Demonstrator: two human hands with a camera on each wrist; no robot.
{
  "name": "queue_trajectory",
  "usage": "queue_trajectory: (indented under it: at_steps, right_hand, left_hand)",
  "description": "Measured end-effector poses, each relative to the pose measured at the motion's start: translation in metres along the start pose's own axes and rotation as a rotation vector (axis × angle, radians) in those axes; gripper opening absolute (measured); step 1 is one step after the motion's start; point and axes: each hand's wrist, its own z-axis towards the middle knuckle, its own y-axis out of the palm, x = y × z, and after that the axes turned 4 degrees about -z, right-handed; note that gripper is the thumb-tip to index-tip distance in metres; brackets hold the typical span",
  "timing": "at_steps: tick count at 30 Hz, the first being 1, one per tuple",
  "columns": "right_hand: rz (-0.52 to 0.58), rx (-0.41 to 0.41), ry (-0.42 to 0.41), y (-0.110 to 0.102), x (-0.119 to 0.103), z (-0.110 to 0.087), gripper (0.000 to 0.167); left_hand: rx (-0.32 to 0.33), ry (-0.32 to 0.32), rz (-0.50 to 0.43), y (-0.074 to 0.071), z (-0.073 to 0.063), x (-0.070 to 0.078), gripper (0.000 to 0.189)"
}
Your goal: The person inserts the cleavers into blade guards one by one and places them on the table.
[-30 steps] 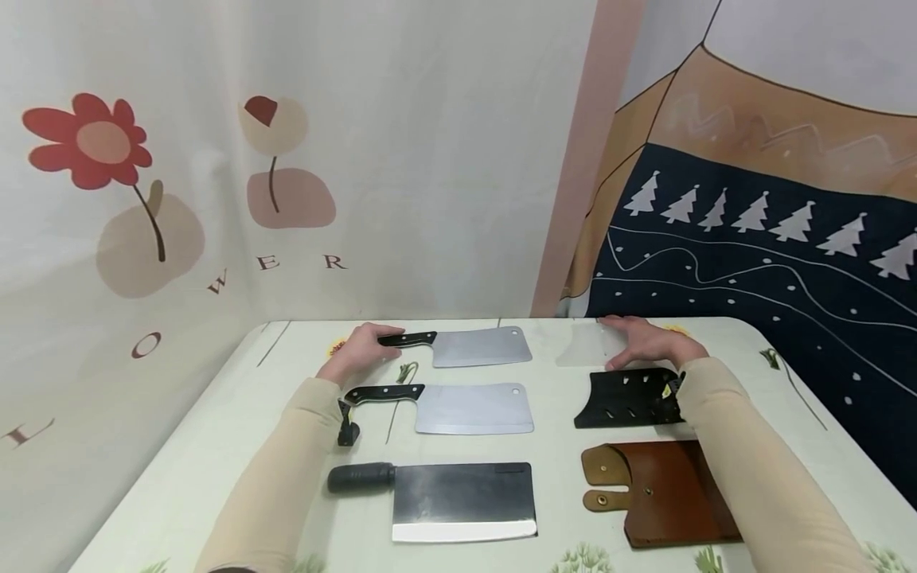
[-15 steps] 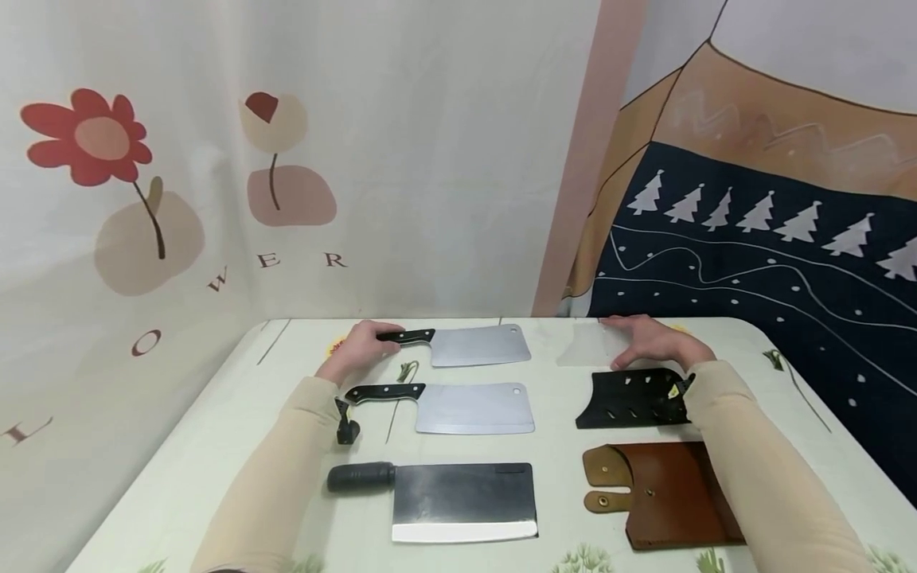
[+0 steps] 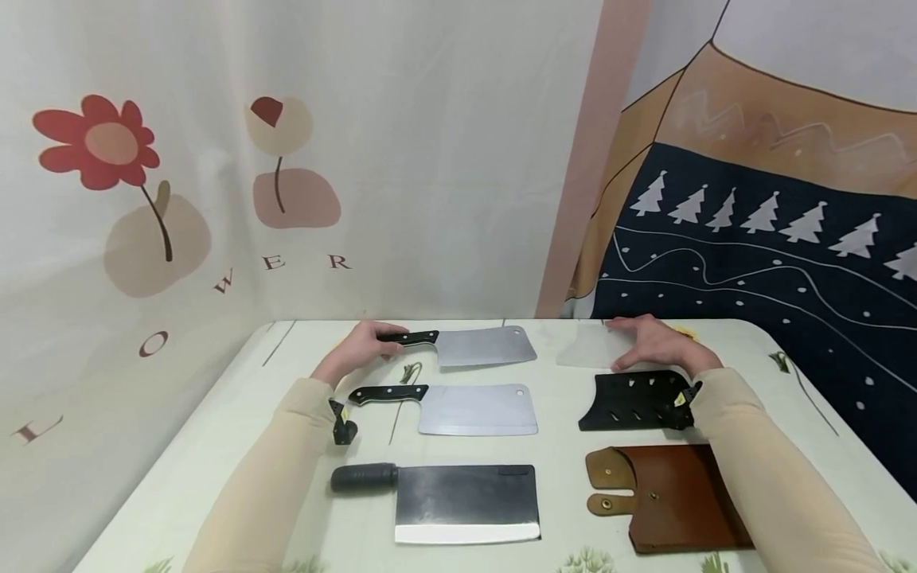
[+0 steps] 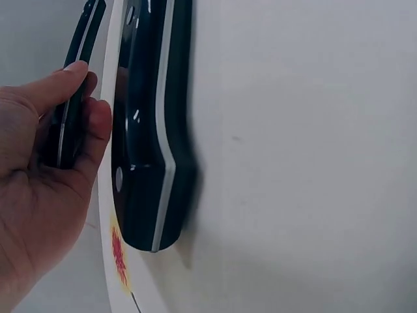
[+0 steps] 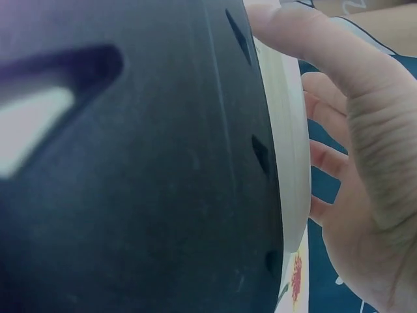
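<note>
at the far edge of the table (image 3: 215, 461), a person's left hand (image 3: 358, 352) is pinching the black riveted handle of the far cleaver (image 3: 487, 347), thumb on one side and fingers bending round the other, with little gap between them. its silver blade is pointing right. well apart from it, the right hand (image 3: 659, 348) is spanning the translucent sheath (image 3: 589, 348), thumb at the near edge and fingers curling over the far edge, so the hand is gripping it across its width; whether the sheath is touching the table cannot be told. the far cleaver and the translucent sheath are facing each other across a gap.

nearer the person, the middle cleaver (image 3: 478, 410) is lying flat with its black handle to the left, just beside the left sleeve (image 3: 272, 461). opposite it, the slotted black sheath (image 3: 634, 400) is resting by the right sleeve (image 3: 774, 477). closest of all, the dark-bladed cleaver (image 3: 466, 497) is lying with its bright edge towards the person, and the brown leather sheath (image 3: 673, 501) is resting to its right, partly passing behind the right sleeve. behind the table, a pale curtain (image 3: 444, 159) is hanging.
</note>
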Motion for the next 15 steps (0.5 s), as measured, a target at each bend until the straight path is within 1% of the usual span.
queue_trajectory:
  at_steps: [3,5,10,15]
  right_hand:
    - [0.019,0.014,-0.002,0.001,0.000,-0.001,0.092]
    - [0.023,0.023,-0.007,0.001,0.001,-0.003,0.090]
    - [0.013,0.035,-0.012,0.000,-0.003,-0.006,0.090]
    - [-0.027,0.048,-0.005,-0.003,-0.015,-0.011,0.090]
  left_hand:
    - [-0.006,0.025,0.002,0.000,-0.001,0.001,0.043]
    - [-0.009,0.028,0.007,-0.001,-0.003,0.002,0.043]
    - [-0.016,0.002,-0.016,-0.002,-0.008,0.008,0.045]
    - [-0.002,-0.011,-0.066,-0.004,-0.012,0.011,0.045]
